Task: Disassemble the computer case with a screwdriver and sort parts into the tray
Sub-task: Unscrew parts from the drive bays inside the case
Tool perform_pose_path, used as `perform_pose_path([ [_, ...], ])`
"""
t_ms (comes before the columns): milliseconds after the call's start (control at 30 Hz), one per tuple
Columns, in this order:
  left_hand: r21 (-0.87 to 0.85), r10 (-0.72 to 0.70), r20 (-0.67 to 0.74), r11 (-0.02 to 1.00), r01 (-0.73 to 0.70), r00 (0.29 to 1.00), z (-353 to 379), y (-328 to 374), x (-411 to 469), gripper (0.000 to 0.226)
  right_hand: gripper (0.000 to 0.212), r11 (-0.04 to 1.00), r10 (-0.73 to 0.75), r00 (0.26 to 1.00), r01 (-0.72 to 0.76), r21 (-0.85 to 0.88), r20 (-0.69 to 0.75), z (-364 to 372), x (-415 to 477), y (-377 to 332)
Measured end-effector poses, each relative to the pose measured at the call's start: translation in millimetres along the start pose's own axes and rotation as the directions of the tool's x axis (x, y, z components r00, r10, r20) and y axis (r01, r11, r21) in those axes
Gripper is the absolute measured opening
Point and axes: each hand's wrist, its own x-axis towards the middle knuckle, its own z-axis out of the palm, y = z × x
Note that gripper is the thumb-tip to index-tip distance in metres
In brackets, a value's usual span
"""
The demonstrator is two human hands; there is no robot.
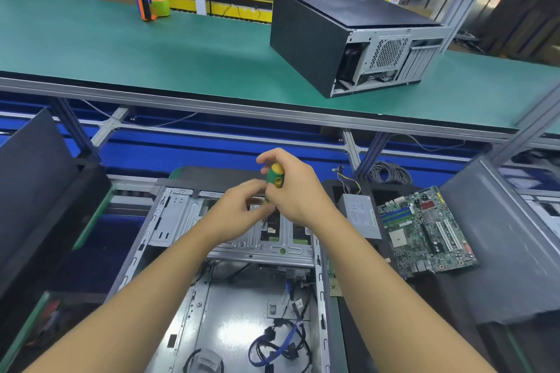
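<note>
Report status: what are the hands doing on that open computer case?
Right hand grips screwdriver handle, left hand pinches its shaft. Tool over drive cage of case, tip hidden. Loose cables lie nearer, clear of hands.

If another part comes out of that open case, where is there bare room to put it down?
The green belt is bare between the tape dispenser and the closed black case. Right of the open case it is crowded: power supply and motherboard lie side by side, cables behind them.
</note>
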Motion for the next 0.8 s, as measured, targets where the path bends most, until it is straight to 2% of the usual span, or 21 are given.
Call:
perform_pose_path([
  [100, 0.023, -0.041, -0.017, 0.999, 0.042, 0.999, -3.5, -4.3, -2.6, 0.034, 0.054, 0.996, 0.025, 0.997, -0.030, 0.084, 0.067, -1.5, -1.4, -0.2],
  [200, 0.059, -0.030, -0.082, 0.998, 0.035, 0.996, -0.2, -2.2, -0.6, 0.041, 0.036, 0.994, 0.032, 0.996, -0.041, 0.100, 0.089, 1.2, -0.8, 0.8],
  [233, 0.058, -0.028, -0.102, 0.998, 0.035, 0.994, 1.5, -1.7, 0.4, 0.037, 0.030, 0.995, 0.050, 0.997, -0.054, 0.078, 0.060, 2.1, 0.2, 1.6],
  [300, 0.045, -0.039, -0.122, 0.998, 0.045, 0.992, 4.2, -2.0, 2.9, 0.028, 0.032, 0.997, 0.068, 0.997, -0.069, -0.035, -0.033, 4.3, 3.2, 3.5],
  [367, 0.067, -0.039, -0.123, 0.997, 0.047, 0.992, 7.7, -1.9, 4.9, 0.028, 0.032, 0.991, 0.056, 0.995, -0.065, -0.115, -0.083, 6.7, 4.4, 2.7],
  [467, 0.079, -0.013, -0.103, 0.997, 0.021, 0.995, 10.0, -2.7, 5.8, 0.031, 0.029, 0.998, 0.036, 0.993, -0.041, -0.041, -0.111, 7.0, 3.3, 2.6],
  [567, -0.018, 0.003, -0.042, 1.000, -0.004, 0.999, 3.2, -5.3, 2.1, 0.028, 0.037, 0.999, 0.024, 0.998, -0.023, 0.031, -0.058, 1.7, 1.6, 1.7],
  [667, -0.049, -0.031, -0.009, 0.998, 0.031, 0.999, -1.8, -6.8, -0.9, 0.023, 0.044, 0.997, 0.031, 0.999, -0.033, 0.076, 0.029, -1.9, 0.1, 0.0],
  [733, -0.050, -0.032, -0.046, 0.998, 0.029, 0.998, -1.2, -6.5, -1.1, 0.024, 0.043, 0.995, 0.040, 0.996, -0.047, 0.083, 0.082, -0.5, -0.6, -0.8],
  [800, -0.039, -0.052, -0.110, 0.998, 0.048, 0.993, 1.2, -5.9, -0.2, 0.016, 0.032, 0.998, 0.044, 0.997, -0.047, 0.036, 0.060, 3.6, -1.6, -0.8],
])
